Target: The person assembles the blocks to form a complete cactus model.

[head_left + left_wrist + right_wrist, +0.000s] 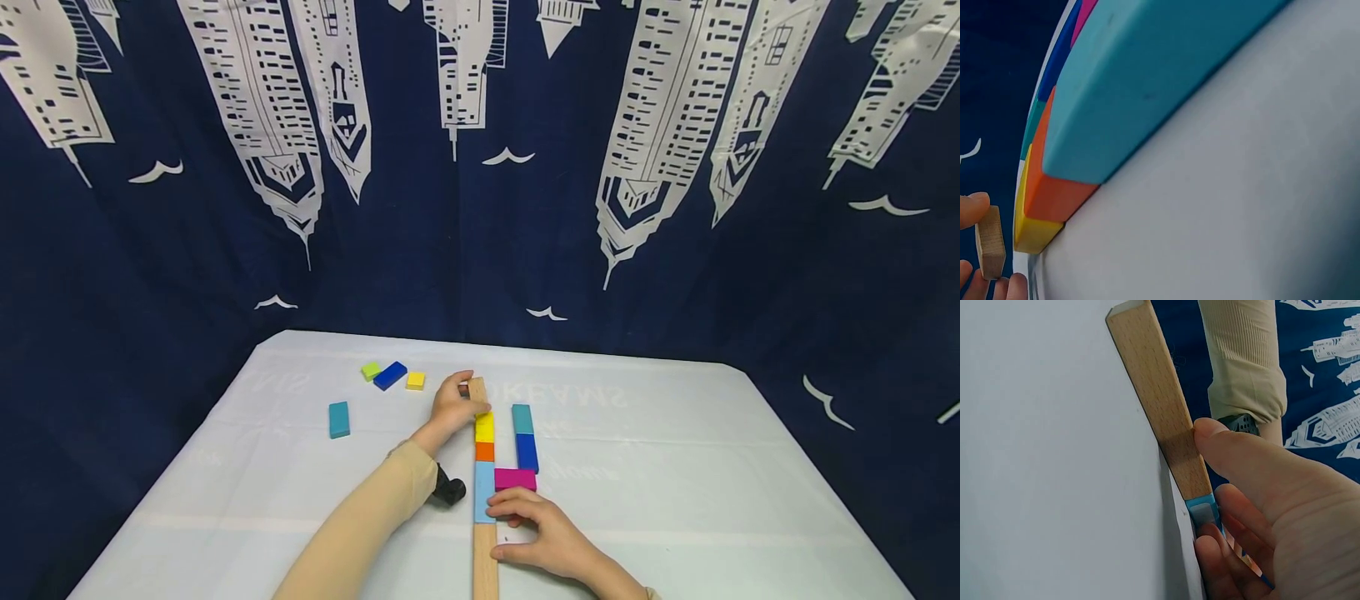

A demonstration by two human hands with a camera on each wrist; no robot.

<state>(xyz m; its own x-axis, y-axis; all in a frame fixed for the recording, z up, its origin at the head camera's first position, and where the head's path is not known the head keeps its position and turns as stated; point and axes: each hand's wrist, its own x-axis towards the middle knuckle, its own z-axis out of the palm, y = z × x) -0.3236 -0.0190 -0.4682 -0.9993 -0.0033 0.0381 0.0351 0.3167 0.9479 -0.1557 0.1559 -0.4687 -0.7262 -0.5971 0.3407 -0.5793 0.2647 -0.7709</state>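
Note:
My left hand (453,406) pinches a small wooden block (990,244) between thumb and fingers, at the far end of a row of blocks. In the left wrist view a gap shows between it and the yellow block (1036,236). Toward me the row runs on with an orange block (484,452), a light blue block (483,479) and a long wooden block (485,567). My right hand (551,537) rests beside the row, its thumb touching the long wooden block's side and its relaxed fingers at the light blue one.
Right of the row lie a magenta block (515,479), a blue block (527,452) and a teal block (522,419). Another teal block (339,419) lies left, with a lime block (371,371), a blue block (390,376) and a yellow block (416,381) farther back.

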